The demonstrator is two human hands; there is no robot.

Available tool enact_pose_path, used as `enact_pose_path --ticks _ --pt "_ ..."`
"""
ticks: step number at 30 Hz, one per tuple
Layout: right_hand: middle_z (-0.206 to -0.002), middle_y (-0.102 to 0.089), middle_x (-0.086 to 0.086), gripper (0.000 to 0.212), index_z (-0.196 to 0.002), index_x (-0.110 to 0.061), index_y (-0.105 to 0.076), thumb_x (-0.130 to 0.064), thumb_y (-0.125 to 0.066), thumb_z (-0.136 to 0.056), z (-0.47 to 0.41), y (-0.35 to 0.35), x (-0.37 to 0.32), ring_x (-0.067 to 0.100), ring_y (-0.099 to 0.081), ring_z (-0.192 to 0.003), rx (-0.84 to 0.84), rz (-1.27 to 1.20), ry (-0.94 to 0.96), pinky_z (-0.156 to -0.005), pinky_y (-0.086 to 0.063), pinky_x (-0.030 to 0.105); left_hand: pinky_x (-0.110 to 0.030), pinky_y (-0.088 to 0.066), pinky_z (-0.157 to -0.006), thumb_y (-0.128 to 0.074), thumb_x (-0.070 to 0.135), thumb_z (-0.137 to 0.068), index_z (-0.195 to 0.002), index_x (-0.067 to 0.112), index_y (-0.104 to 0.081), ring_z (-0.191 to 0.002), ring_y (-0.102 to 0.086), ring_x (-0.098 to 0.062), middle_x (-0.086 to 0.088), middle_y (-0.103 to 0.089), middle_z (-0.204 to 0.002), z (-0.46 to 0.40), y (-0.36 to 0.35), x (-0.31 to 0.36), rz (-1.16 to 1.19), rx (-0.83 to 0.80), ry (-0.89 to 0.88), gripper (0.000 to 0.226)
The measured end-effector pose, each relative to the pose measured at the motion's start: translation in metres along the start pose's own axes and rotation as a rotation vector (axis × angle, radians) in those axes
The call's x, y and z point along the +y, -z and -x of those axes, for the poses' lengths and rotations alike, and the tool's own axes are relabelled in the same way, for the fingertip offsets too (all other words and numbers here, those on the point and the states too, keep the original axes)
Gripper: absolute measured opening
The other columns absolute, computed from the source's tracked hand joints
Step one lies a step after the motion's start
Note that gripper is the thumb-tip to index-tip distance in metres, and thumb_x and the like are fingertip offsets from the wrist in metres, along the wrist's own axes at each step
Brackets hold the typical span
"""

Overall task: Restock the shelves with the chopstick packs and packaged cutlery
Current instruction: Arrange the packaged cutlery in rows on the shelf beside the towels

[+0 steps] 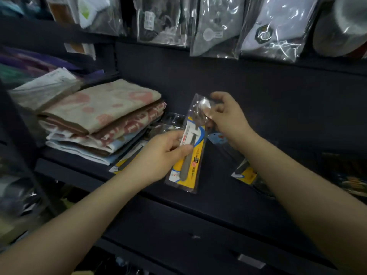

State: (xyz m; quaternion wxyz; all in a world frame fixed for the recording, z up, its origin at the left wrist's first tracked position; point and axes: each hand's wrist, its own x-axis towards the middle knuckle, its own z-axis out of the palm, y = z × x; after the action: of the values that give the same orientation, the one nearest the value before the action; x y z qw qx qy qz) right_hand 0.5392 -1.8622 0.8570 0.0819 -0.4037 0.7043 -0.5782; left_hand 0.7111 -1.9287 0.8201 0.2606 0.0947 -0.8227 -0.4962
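Clear plastic with a yellow backing card wraps the spoon pack [191, 143], which is held tilted above the dark shelf [228, 197], its bowl end up toward the back panel and its handle end down near the shelf's front edge. The left hand [160, 153] pinches the pack's left edge at mid-length, thumb on top and fingers curled beneath. The right hand [228, 116] grips the top end, fingers curled round the plastic beside the spoon bowl. Just left, a stack of folded towels [103, 120] fills the shelf almost to its front lip, and a second yellow-carded pack [127, 161] lies flat, partly under the left hand, beside the stack. Another carded pack [245, 172] lies on the shelf under the right forearm. Between those two packs the shelf surface is bare and dark. Bagged goods [216, 26] hang from above, their lower edges well clear of the hands.
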Motion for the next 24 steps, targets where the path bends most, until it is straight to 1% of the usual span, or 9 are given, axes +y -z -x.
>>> enact_pose_path --ticks 2,3,5,8,11,15,18,21,24 --pt "-0.076 -0.059 0.004 0.009 -0.089 -0.018 -0.058 -0.011 -0.061 -0.087 -0.008 -0.014 0.02 0.013 -0.054 -0.059 -0.045 0.073 -0.039 -0.057 -0.047 0.027 -0.037 -0.048 -0.068 -0.06 0.027 -0.084 -0.1 0.025 -0.064 -0.065 -0.063 -0.012 0.003 -0.071 -0.07 0.006 0.008 -0.009 -0.167 0.016 0.029 0.017" --pt "-0.077 -0.061 0.007 0.012 -0.078 -0.019 -0.059 -0.012 -0.062 -0.086 -0.011 -0.022 0.029 0.016 -0.056 -0.065 -0.075 0.144 -0.065 -0.064 -0.048 0.031 -0.032 -0.043 -0.062 -0.063 0.026 -0.084 -0.102 0.018 -0.064 -0.057 -0.058 -0.007 0.009 -0.065 -0.057 0.008 0.011 -0.015 -0.273 0.028 0.036 0.02" --pt "-0.078 -0.062 0.009 0.022 -0.065 -0.017 -0.058 -0.014 -0.063 -0.086 -0.014 -0.034 0.042 0.019 -0.057 -0.076 -0.134 0.274 -0.126 -0.074 -0.046 0.032 -0.02 -0.036 -0.056 -0.065 0.025 -0.082 -0.113 0.011 -0.058 -0.061 -0.056 -0.002 0.009 -0.055 -0.049 0.012 0.017 -0.025 -0.487 0.071 0.031 0.035" --pt "-0.074 -0.058 0.008 0.026 -0.062 -0.008 -0.059 -0.013 -0.062 -0.088 -0.018 -0.045 0.049 0.018 -0.053 -0.081 -0.14 0.319 -0.182 -0.073 -0.04 0.028 -0.022 -0.041 -0.063 -0.061 0.042 -0.079 -0.118 0.021 -0.056 -0.062 -0.052 0.001 0.01 -0.054 -0.063 0.018 0.03 -0.036 -0.643 0.066 -0.008 0.045" --pt "-0.074 -0.058 0.008 0.017 -0.081 0.005 -0.067 -0.009 -0.061 -0.087 -0.024 -0.05 0.053 0.02 -0.053 -0.078 -0.126 0.334 -0.224 -0.068 -0.039 0.026 -0.027 -0.041 -0.089 -0.043 0.055 -0.075 -0.116 0.019 -0.06 -0.097 -0.055 -0.013 0.0 -0.06 -0.102 0.022 0.042 -0.05 -0.768 -0.02 -0.116 0.057" --pt "-0.084 -0.061 0.006 0.016 -0.095 -0.002 -0.069 -0.014 -0.061 -0.088 -0.026 -0.054 0.053 0.018 -0.055 -0.082 -0.17 0.424 -0.179 -0.074 -0.043 0.029 -0.022 -0.029 -0.107 -0.033 0.061 -0.078 -0.131 0.021 -0.048 -0.127 -0.042 -0.015 -0.002 -0.044 -0.139 0.023 0.044 -0.064 -0.749 -0.241 -0.084 0.068" --pt "-0.085 -0.063 0.007 0.013 -0.093 -0.007 -0.069 -0.018 -0.062 -0.088 -0.03 -0.057 0.054 0.017 -0.056 -0.081 -0.142 0.485 -0.144 -0.072 -0.04 0.026 -0.027 -0.033 -0.106 -0.03 0.068 -0.077 -0.132 0.023 -0.048 -0.124 -0.043 -0.017 -0.001 -0.046 -0.136 0.02 0.043 -0.065 -0.779 -0.257 -0.091 0.073" --pt "-0.092 -0.068 0.008 0.014 -0.094 -0.011 -0.067 -0.022 -0.061 -0.088 -0.03 -0.06 0.053 0.02 -0.058 -0.082 -0.139 0.623 -0.099 -0.071 -0.043 0.028 -0.028 -0.035 -0.102 -0.034 0.062 -0.078 -0.128 0.024 -0.052 -0.118 -0.046 -0.019 -0.002 -0.05 -0.129 0.019 0.043 -0.062 -0.778 -0.248 -0.109 0.065" --pt "-0.107 -0.068 0.012 0.027 -0.11 -0.011 -0.063 -0.029 -0.057 -0.09 -0.025 -0.057 0.051 0.027 -0.062 -0.098 -0.177 0.804 0.018 -0.078 -0.048 0.033 -0.03 -0.038 -0.101 -0.035 0.061 -0.079 -0.126 0.025 -0.054 -0.116 -0.048 -0.019 -0.002 -0.051 -0.126 0.019 0.042 -0.065 -0.776 -0.236 -0.119 0.062"
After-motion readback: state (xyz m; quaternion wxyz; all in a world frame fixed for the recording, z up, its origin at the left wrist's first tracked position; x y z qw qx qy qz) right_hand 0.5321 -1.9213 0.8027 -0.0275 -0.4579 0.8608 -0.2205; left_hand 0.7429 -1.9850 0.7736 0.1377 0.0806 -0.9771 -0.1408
